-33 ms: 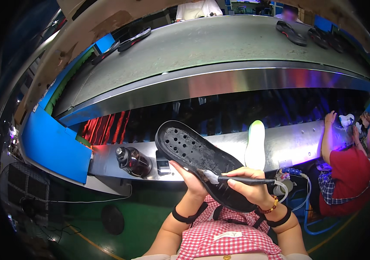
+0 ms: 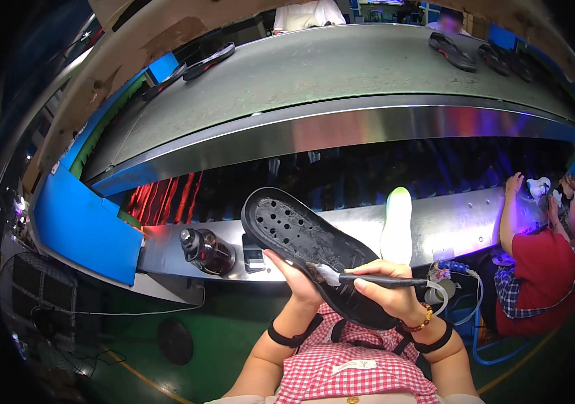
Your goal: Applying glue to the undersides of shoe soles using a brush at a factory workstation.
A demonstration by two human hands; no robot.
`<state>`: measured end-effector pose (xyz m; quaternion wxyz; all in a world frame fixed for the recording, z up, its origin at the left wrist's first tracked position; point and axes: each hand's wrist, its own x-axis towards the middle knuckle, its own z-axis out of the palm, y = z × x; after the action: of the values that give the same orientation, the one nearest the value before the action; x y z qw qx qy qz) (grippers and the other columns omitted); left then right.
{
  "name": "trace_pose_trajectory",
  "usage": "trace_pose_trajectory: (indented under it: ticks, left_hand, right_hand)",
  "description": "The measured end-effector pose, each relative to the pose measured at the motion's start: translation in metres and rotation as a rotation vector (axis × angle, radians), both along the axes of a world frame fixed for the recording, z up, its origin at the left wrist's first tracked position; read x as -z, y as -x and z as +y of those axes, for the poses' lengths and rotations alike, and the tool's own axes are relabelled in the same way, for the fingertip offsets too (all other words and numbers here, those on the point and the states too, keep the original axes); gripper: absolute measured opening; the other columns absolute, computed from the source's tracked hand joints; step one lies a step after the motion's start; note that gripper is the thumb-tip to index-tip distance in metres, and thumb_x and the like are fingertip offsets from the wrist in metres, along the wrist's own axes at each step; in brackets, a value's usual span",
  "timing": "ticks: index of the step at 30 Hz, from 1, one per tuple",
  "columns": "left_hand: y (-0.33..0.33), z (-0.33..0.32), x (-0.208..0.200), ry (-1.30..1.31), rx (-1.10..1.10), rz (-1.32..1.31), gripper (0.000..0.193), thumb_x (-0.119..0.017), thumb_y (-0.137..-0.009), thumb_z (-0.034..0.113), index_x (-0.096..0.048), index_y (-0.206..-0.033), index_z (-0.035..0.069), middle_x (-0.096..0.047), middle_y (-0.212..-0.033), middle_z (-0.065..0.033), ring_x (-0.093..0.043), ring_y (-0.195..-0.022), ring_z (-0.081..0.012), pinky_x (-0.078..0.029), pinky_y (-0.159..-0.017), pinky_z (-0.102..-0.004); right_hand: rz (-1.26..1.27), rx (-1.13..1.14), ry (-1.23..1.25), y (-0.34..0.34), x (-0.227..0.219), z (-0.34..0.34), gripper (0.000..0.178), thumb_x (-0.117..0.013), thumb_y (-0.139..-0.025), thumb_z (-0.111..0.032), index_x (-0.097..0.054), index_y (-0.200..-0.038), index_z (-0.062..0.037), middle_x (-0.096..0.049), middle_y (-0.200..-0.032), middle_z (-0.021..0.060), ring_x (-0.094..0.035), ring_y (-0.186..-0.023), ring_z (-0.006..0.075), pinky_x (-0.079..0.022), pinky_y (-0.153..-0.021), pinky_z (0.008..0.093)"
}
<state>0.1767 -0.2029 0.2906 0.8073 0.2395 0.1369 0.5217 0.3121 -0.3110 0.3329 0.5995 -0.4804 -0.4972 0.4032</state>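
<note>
A black shoe sole (image 2: 301,232), its hollow inner side facing up, is tilted in front of me. My left hand (image 2: 299,279) supports it from its left edge, thumb at the rim and the other fingers hidden beneath. In my right hand (image 2: 392,286) is a black-handled brush (image 2: 382,281) with a thin clear hose at its back end. The pale bristles of the brush touch the inside of the sole near its left edge. Past the sole, a white sole-shaped piece (image 2: 396,225) lies on the metal ledge (image 2: 435,222).
A dark bottle (image 2: 208,251) stands on the ledge at left, beside a small metal block (image 2: 254,258). Beyond is a green-grey conveyor belt (image 2: 328,74) carrying several dark soles (image 2: 452,52). At right sits a co-worker in red (image 2: 547,269). A blue panel (image 2: 85,225) borders the left.
</note>
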Motion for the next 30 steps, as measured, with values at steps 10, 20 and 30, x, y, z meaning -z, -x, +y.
trace_pose_trajectory:
  ticks: [10, 20, 30]
  left_hand:
    - [-0.005, -0.001, 0.002, 0.042, -0.079, 0.022, 0.091, -0.018, -0.085, 0.079, -0.035, -0.142, 0.010, -0.043, -0.138, -0.0082, -0.044, -0.123, -0.0249, -0.033, -0.108, -0.0387]
    - [-0.005, -0.007, -0.008, -0.018, -0.100, 0.035, 0.090, -0.019, -0.085, 0.079, -0.037, -0.139, 0.009, -0.047, -0.133, -0.0098, -0.047, -0.119, -0.0260, -0.036, -0.106, -0.0405]
    - [-0.007, -0.009, -0.012, 0.020, -0.190, 0.131, 0.093, -0.019, -0.085, 0.080, -0.032, -0.143, 0.009, -0.041, -0.139, -0.0092, -0.042, -0.125, -0.0258, -0.033, -0.109, -0.0395]
  right_hand:
    - [-0.003, 0.032, 0.008, 0.001, 0.003, -0.001, 0.021, -0.071, -0.082, -0.009, -0.071, -0.100, 0.0003, -0.071, -0.094, 0.0113, -0.065, -0.081, 0.0151, -0.050, -0.076, 0.0278]
    - [0.011, 0.075, 0.002, -0.001, -0.003, -0.002, 0.018, -0.066, -0.084, -0.002, -0.068, -0.100, 0.0057, -0.071, -0.096, 0.0136, -0.067, -0.086, 0.0140, -0.053, -0.080, 0.0252]
    - [-0.001, 0.075, -0.041, 0.003, -0.001, -0.004, 0.021, -0.070, -0.082, -0.008, -0.070, -0.100, 0.0022, -0.071, -0.091, 0.0118, -0.066, -0.080, 0.0138, -0.052, -0.073, 0.0255]
